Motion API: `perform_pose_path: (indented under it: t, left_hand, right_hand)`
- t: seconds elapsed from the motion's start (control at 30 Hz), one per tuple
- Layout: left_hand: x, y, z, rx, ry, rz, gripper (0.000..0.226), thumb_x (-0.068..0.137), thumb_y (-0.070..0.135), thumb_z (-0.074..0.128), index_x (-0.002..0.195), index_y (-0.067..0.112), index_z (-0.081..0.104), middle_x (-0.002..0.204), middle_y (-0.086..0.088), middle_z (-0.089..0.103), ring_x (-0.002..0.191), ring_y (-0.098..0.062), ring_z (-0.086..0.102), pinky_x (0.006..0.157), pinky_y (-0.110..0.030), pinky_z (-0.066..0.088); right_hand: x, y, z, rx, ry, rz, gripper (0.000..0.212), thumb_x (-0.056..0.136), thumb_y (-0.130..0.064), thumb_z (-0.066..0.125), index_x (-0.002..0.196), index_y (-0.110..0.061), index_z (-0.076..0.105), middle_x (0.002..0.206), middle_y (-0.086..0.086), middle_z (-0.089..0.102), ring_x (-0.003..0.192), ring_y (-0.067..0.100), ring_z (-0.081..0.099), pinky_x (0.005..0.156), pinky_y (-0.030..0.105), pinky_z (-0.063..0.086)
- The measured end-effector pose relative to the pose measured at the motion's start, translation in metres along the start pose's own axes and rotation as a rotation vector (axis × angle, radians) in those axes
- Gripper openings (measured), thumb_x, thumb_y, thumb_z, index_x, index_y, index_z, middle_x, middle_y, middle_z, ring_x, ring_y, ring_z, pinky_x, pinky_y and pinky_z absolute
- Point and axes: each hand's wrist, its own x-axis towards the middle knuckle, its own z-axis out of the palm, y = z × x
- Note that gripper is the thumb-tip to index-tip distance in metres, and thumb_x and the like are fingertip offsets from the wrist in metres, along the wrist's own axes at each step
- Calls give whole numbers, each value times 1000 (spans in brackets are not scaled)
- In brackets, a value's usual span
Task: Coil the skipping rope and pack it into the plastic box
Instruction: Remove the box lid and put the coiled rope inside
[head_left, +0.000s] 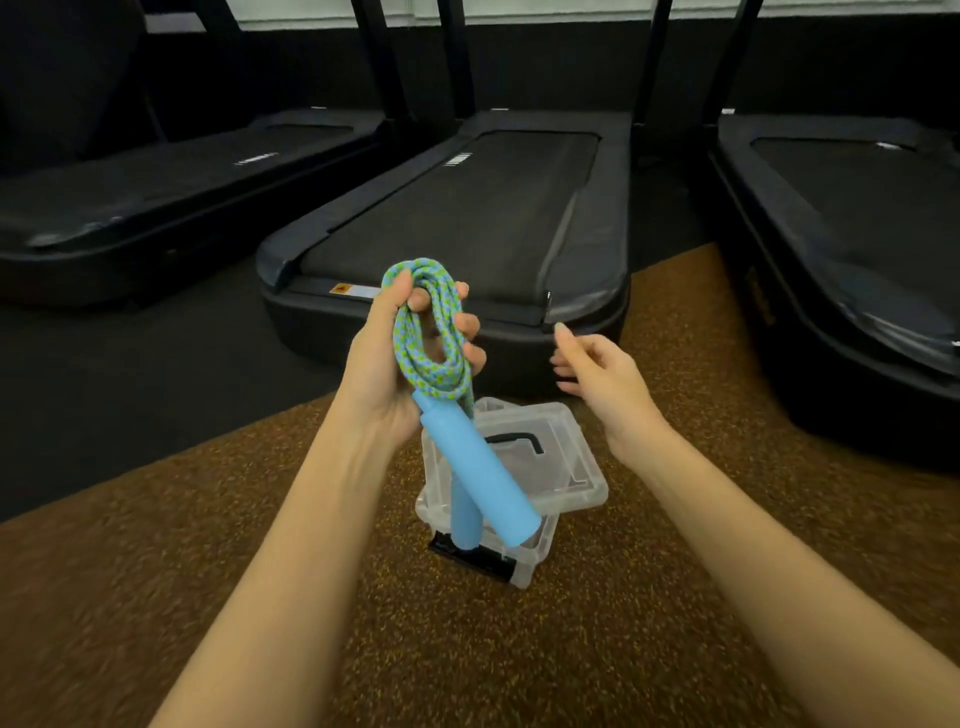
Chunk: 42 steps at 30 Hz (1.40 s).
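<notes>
**Blue-green rope coiled in your left hand**

Your left hand (387, 358) is raised above the plastic box (524, 551), fingers curled around the coiled skipping rope (428, 332); its two blue handles (475, 473) hang down over the box. Your right hand (597, 379) hovers beside it, fingers loosely spread, touching nothing. The handles and the lid (550, 457) lying across the box hide its inside.

skipping rope (434, 332): coiled, blue handles hanging | plastic box (524, 551): clear, open, floor
</notes>
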Motion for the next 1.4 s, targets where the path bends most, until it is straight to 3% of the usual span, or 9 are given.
perform_pose_path:
  t: [0.1, 0.3, 0.43, 0.53, 0.73, 0.9, 1.03, 1.33, 1.4]
  left_hand:
    - [-5, -5, -10, 40, 51, -24, 35, 91, 34, 42, 60, 18, 43, 79, 1, 56, 53, -9, 51, 46, -20, 43]
    - [-13, -11, -24, 113, 144, -72, 35, 92, 32, 43, 61, 17, 43, 73, 1, 57, 48, -7, 50, 43, -20, 44]
    - [-17, -17, -30, 117, 188, -89, 35, 93, 32, 43, 60, 18, 44, 73, 1, 58, 48, -7, 50, 44, -19, 44]
    - [-20, -22, -35, 123, 215, -106, 36, 93, 32, 44, 60, 18, 46, 76, 0, 57, 49, -8, 50, 44, -21, 45]
    - [-29, -35, -36, 229, 289, -155, 58, 94, 33, 42, 44, 16, 65, 73, -3, 49, 46, -8, 47, 41, -20, 43]
    - [-34, -42, -37, 293, 366, -163, 60, 96, 31, 44, 41, 18, 65, 70, -5, 50, 47, -10, 45, 41, -21, 42]
    - [-34, -46, -36, 337, 392, -171, 60, 96, 29, 44, 41, 19, 65, 69, -4, 52, 50, -12, 44, 41, -23, 42]
    - [-31, -57, -29, 384, 403, -170, 59, 96, 28, 45, 41, 20, 64, 72, -6, 51, 51, -14, 44, 43, -24, 40]
    - [-30, -59, -27, 387, 394, -170, 56, 96, 28, 45, 44, 19, 63, 73, -6, 51, 50, -13, 44, 43, -24, 41]
  right_hand:
    - [16, 44, -17, -122, 131, 144, 33, 91, -41, 53, 114, -18, 53, 110, -1, 54, 94, 11, 52, 79, 27, 41]
    - [28, 120, -35, -345, 211, 418, 59, 91, -39, 54, 138, -10, 34, 146, 13, 30, 132, 31, 34, 106, 45, 33]
    - [24, 146, -37, -239, 133, 589, 75, 90, -43, 53, 147, -9, 19, 151, 15, 28, 136, 34, 32, 110, 47, 28]
    - [24, 158, -34, 9, 129, 662, 71, 91, -38, 55, 145, -4, 22, 144, 16, 40, 131, 31, 40, 111, 45, 32]
    - [25, 158, -29, 259, 117, 683, 36, 93, -19, 54, 122, 2, 52, 114, 14, 61, 113, 28, 56, 100, 40, 44]
    - [26, 156, -30, 327, 178, 706, 41, 93, 1, 49, 132, 7, 41, 131, 23, 51, 117, 34, 55, 88, 40, 49]
    - [28, 152, -33, 371, 149, 696, 32, 92, 2, 49, 124, 7, 48, 123, 25, 59, 110, 32, 61, 96, 44, 49]
    - [39, 127, -73, 638, 295, 510, 30, 91, 3, 51, 120, 12, 48, 114, 28, 61, 81, 25, 64, 91, 42, 51]
    - [41, 125, -90, 721, 348, 483, 33, 91, 3, 51, 123, 12, 46, 111, 27, 61, 80, 24, 64, 83, 40, 56]
